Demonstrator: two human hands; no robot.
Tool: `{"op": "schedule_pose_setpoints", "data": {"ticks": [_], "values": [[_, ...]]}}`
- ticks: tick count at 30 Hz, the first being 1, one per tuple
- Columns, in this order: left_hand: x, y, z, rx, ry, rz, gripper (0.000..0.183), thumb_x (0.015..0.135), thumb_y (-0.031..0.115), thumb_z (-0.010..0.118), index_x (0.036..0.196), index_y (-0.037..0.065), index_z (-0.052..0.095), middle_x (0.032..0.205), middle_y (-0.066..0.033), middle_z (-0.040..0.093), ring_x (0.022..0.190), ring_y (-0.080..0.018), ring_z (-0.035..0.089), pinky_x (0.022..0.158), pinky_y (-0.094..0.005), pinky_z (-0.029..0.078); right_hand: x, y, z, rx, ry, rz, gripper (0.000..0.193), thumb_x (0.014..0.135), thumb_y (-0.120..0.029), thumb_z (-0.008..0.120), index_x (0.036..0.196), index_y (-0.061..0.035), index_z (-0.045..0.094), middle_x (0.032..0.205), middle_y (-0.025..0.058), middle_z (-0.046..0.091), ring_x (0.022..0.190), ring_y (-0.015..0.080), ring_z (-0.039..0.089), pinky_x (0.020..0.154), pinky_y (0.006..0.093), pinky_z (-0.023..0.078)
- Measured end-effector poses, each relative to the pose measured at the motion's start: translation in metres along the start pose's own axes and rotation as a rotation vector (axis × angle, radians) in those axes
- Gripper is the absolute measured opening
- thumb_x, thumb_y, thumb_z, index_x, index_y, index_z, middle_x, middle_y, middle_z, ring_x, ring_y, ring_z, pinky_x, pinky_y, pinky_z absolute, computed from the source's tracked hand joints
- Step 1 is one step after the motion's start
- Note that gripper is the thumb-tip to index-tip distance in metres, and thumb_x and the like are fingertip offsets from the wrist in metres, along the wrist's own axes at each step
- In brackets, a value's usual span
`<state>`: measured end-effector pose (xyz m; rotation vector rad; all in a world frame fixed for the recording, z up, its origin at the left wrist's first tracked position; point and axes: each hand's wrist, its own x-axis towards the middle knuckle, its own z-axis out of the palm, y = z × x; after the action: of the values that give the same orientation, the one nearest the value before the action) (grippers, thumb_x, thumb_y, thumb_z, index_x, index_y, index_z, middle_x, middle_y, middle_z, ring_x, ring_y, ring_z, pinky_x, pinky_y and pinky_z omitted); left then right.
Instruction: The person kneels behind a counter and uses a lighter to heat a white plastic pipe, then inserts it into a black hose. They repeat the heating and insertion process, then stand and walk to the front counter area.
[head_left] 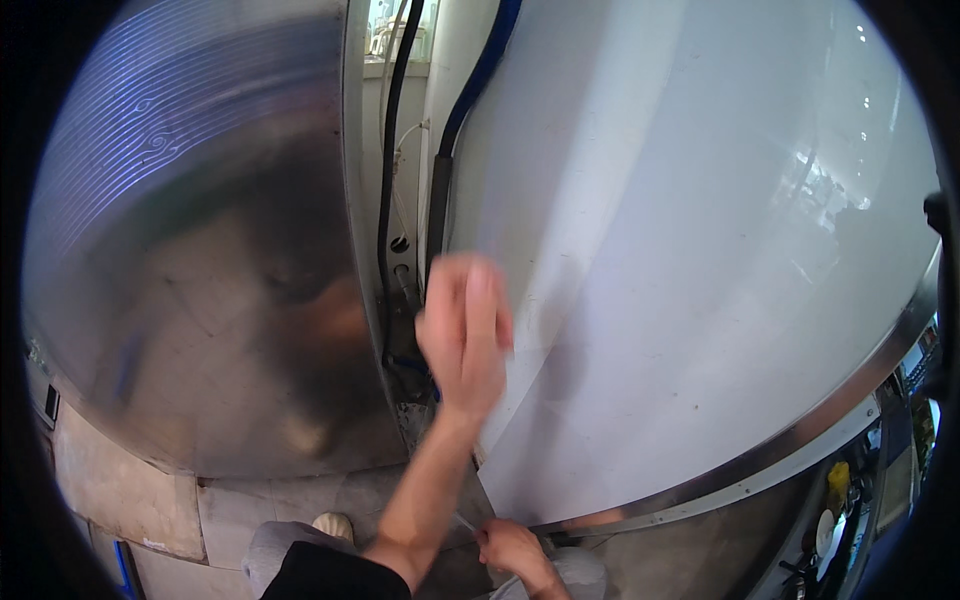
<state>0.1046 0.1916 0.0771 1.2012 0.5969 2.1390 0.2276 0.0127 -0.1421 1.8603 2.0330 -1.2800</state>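
My left hand (465, 325) is raised at the middle of the view, in front of the gap between a metal panel and a white panel. Its fingers look curled together; motion blur hides what they hold, if anything. Low down near the floor, my right hand (510, 548) is closed with thumb and fingers pinched on a thin pale strip (464, 522), which points up to the left. The strip's kind is too small to make out. Beside my left hand runs a black insulated pipe (440, 205), and left of that a black hose (388, 180).
A shiny metal panel (220, 300) fills the left, a glossy white panel (700, 250) the right. Down in the narrow gap, several pipes and a dark hole (400, 244) show. A metal edge strip (790, 440) borders the white panel. Tiles (235, 520) cover the floor; a blue bar (124, 568) lies lower left.
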Motion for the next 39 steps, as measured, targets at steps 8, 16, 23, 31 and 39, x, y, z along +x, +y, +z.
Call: {"op": "schedule_pose_setpoints", "data": {"ticks": [8, 16, 23, 31, 39], "values": [[-0.204, 0.087, 0.01, -0.182, -0.615, 0.186, 0.018, 0.099, 0.018, 0.062, 0.095, 0.001, 0.068, 0.091, -0.0145, 0.068, 0.08, -0.0286, 0.068, 0.07, -0.0408, 0.056, -0.023, -0.005, 0.003, 0.121, 0.292, -0.27, 0.024, 0.103, -0.018, 0.057, 0.102, 0.0005, 0.071, 0.08, 0.0174, 0.075, 0.07, 0.0309, 0.07, 0.069, 0.0414, 0.056], [-0.178, 0.097, -0.056, -0.22, -0.535, 0.239, 0.014, 0.087, 0.014, 0.062, 0.082, 0.002, 0.067, 0.08, -0.0078, 0.064, 0.071, -0.0268, 0.061, 0.066, -0.0369, 0.051, -0.06, -0.063, -0.035, 1.18, 0.277, -0.3, 0.015, 0.11, -0.013, 0.057, 0.116, -0.0006, 0.061, 0.097, 0.0079, 0.074, 0.066, 0.0065, 0.059, 0.059, 0.0239, 0.049], [-0.172, 0.068, -0.078, 0.053, -0.424, 0.25, 0.022, 0.084, 0.016, 0.062, 0.066, 0.002, 0.064, 0.059, -0.0057, 0.053, 0.052, -0.0241, 0.055, 0.051, -0.0363, 0.045, -0.094, -0.065, -0.026, 1.09, 0.957, -0.774, 0.017, 0.11, -0.015, 0.055, 0.112, 0.0022, 0.058, 0.097, 0.0138, 0.066, 0.074, 0.0147, 0.061, 0.068, 0.0283, 0.051], [-0.198, 0.06, -0.036, 0.148, -0.595, -0.156, 0.029, 0.088, 0.03, 0.072, 0.102, 0.005, 0.072, 0.098, -0.0107, 0.062, 0.074, -0.0257, 0.06, 0.065, -0.0352, 0.051, -0.12, -0.068, -0.03, 1.196, 1.136, -0.734, 0.034, 0.108, -0.037, 0.055, 0.098, -0.0054, 0.051, 0.083, 0.0053, 0.054, 0.073, 0.014, 0.054, 0.07, 0.0296, 0.046], [-0.197, 0.076, -0.005, 0.111, -0.804, 0.251, 0.033, 0.095, 0.026, 0.07, 0.122, 0.009, 0.078, 0.109, -0.0022, 0.068, 0.089, -0.0219, 0.061, 0.079, -0.0365, 0.053, -0.149, -0.044, -0.022, 0.956, 1.528, -0.591, 0.042, 0.108, -0.038, 0.054, 0.113, 0.0034, 0.06, 0.107, 0.0151, 0.07, 0.094, 0.0176, 0.066, 0.081, 0.0306, 0.054]]}}
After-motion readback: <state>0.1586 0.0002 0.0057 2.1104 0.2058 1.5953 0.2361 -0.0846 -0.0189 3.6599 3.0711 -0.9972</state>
